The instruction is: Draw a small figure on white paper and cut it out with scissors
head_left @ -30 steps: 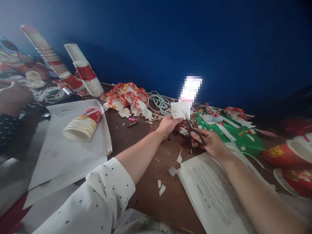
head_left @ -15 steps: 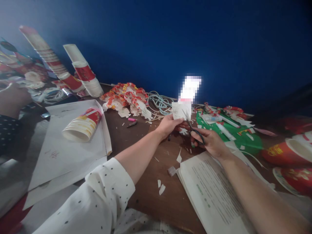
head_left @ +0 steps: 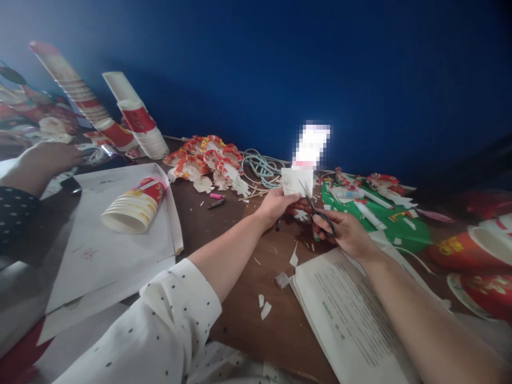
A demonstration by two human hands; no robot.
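Camera, head-worn, one: perched on the person (head_left: pixel 168 320) before me, looking forward and down over both forearms (head_left: pixel 232 249). Near: left hand (head_left: pixel 277 206) and right hand (head_left: pixel 347 233), about mid-view. Below: brown table (head_left: pixel 236 314), seen at a slant. Beyond: blue wall (head_left: pixel 240 64), filling the upper part.

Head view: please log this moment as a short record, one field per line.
left hand: pinching a small white paper
right hand: gripping black-handled scissors, blades at the paper
left side: cup stack lying on a white board
right side: green mat with scraps
far left: another person's hand, dark dotted sleeve
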